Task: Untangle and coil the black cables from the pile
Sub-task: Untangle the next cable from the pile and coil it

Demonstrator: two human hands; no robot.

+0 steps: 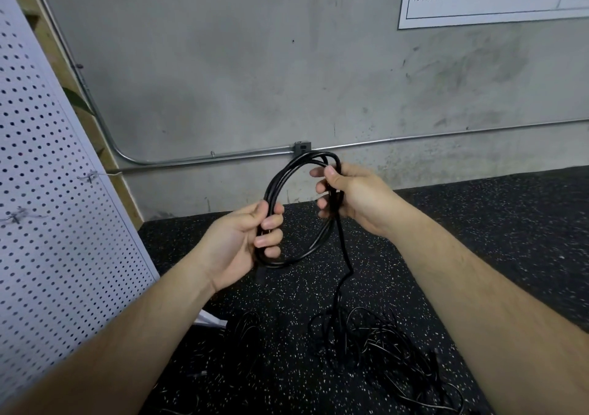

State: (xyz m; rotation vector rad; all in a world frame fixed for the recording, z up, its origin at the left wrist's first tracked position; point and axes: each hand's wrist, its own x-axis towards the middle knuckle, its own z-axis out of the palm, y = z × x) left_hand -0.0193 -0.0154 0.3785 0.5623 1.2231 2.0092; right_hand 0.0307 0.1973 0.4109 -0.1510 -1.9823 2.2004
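**cableguy:** Mid-coil here. Left hand (255, 233) has its fingers curled tight round the near-left side of the coil (284, 170), and right hand (347, 194) has its thumb and fingers wrapped round the top-right of the same loops. A few turns are stacked between the two hands. The loose tail (347, 255) drops from under the right hand to the pile (382, 344) on the floor mat (494, 239), below and a bit outboard of that hand. Any tips for not making a mess of it?

**loopy_lou:** Looks like the laying-on-another-turn stage to me. I'd treat the left hand as the anchor and let only the right one travel. Slide it down the tail, pull up one loop's worth and lay it into the left palm at the same size as the rest. Give the cable a small roll between thumb and finger on each turn so it doesn't figure-eight.

**cableguy:** And the tangle below?

**loopy_lou:** That's the risk. The tail goes straight into the thick of it, and I can't tell whether it's knotted in there. If it snags, don't yank. Shake it loose beneath the right hand first, then carry on.
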